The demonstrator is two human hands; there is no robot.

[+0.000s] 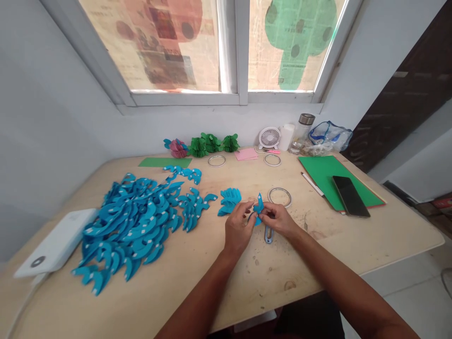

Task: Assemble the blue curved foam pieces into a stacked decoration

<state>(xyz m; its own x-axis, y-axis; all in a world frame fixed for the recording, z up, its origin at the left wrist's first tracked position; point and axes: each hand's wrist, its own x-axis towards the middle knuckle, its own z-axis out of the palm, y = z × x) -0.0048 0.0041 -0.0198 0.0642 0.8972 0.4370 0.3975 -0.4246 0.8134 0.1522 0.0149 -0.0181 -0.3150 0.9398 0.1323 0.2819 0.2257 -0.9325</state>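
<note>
My left hand (pixel 238 227) and my right hand (pixel 278 219) meet over the middle of the wooden table (pixel 247 278). Both pinch one small blue paper cutout (pixel 258 207), held just above the tabletop. A fanned stack of joined blue cutouts (pixel 229 200) lies just beyond my left hand. A large heap of loose blue curved cutouts (pixel 134 221) spreads over the left half of the table. Beneath my right hand lies a small blue-handled tool (pixel 268 234). A tape ring (pixel 279 196) sits just past my right hand.
A white box (pixel 58 241) lies at the left edge. At right, a black phone (pixel 350 196) rests on green sheets (pixel 328 176) beside a pen (pixel 312 183). Along the wall stand green paper decorations (pixel 212 143), a small fan (pixel 269 138), a jar (pixel 301 133) and a plastic bag (pixel 328 136).
</note>
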